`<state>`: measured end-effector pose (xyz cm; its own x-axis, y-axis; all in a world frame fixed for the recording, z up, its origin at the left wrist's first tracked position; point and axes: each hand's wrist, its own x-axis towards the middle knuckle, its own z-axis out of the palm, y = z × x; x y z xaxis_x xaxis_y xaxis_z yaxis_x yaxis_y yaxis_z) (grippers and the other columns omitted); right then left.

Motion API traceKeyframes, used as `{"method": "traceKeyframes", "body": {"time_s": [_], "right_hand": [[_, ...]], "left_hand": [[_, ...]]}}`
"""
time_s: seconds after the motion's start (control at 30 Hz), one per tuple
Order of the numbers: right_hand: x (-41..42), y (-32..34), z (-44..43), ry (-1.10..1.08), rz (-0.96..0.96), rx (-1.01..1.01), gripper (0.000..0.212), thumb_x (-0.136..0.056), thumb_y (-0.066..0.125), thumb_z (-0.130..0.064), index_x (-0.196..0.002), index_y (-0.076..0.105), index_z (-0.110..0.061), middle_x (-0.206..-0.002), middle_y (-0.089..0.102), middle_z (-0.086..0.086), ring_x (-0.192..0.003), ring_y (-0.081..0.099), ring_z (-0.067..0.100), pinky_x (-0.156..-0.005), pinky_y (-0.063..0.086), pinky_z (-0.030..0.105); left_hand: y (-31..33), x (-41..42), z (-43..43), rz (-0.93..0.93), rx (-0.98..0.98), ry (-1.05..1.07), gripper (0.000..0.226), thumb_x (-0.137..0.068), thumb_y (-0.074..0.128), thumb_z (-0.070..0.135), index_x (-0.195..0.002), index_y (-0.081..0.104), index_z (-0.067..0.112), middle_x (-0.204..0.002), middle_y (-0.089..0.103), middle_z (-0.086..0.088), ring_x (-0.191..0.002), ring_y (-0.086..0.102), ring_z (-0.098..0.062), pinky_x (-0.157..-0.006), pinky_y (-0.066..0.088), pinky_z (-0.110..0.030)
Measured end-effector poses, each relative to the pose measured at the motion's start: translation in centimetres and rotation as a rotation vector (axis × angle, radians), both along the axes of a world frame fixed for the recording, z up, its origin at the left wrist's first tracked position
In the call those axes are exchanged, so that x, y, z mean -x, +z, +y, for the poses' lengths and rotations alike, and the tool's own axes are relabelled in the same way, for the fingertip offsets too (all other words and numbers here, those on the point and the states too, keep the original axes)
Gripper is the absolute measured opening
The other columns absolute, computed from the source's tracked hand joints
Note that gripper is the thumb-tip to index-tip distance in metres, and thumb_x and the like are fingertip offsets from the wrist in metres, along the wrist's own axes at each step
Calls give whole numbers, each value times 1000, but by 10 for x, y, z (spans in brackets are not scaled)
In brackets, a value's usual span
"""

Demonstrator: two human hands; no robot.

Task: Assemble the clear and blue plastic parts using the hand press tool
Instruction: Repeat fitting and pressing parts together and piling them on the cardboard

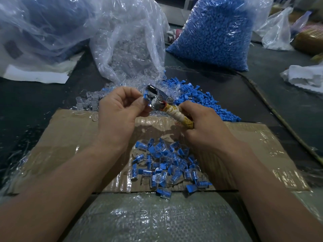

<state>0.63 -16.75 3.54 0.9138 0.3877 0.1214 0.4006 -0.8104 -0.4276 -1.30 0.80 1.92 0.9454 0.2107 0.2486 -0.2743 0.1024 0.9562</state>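
Two bare forearms reach forward over a dark worktop (262,88). The left hand (118,110) is curled, its thumb and forefinger pinching a small blue part (145,94) against the shiny metal head of the hand press tool (156,97). It is not possible to tell whether a clear piece also sits in the tool's head.

The right hand (202,124) is closed in a fist around the tool's handle, which is bound in yellowish-white tape. The tool is held in the air between the hands, with its head tilted up and to the left. Beneath it lies a flat sheet of cardboard (70,137) covered in glossy clear tape.

On the cardboard, below the hands and between the wrists, lies a pile of joined clear and blue pieces (166,165).

Beyond the hands, loose clear parts (87,102) are scattered on the left and loose blue parts (201,98) are heaped on the right. The two spill together behind the tool.

Further back stands an open bag of clear parts (129,42). To its right is a full, see-through bag of blue parts (216,32). A large crumpled plastic bag (38,27) sits at the far left. A woven sack (148,219) under clear film fills the near edge.
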Motion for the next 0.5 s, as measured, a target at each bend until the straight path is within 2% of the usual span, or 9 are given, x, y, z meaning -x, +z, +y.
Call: {"method": "traceKeyframes", "body": {"time_s": [0.1, 0.37, 0.5], "right_hand": [[-1, 0, 0, -6, -2, 7, 25, -79, 63, -16, -89, 44, -29, -74, 43, -17, -72, 44, 9, -57, 29, 25], [3, -1, 0, -12, -98, 12, 21, -78, 62, -15, -84, 45, -27, -70, 43, -15, -65, 41, 6, -54, 27, 22], [1, -5, -1, -14, -89, 26, 21, -79, 62, -15, -92, 49, -26, -77, 45, -14, -71, 42, 7, -59, 30, 23]], "left_hand": [[0, 0, 0, 2, -1, 4, 11, -82, 60, 1, -77, 57, 10, -70, 63, -3, -62, 62, -9, -60, 51, -16], [4, 3, 0, -30, -22, 33, 17, -83, 59, -1, -75, 57, 14, -63, 64, 5, -58, 62, -6, -57, 49, -14], [4, 3, 0, -22, -54, 40, 17, -83, 59, -3, -76, 57, 12, -69, 62, -2, -58, 61, -5, -58, 49, -13]]}}
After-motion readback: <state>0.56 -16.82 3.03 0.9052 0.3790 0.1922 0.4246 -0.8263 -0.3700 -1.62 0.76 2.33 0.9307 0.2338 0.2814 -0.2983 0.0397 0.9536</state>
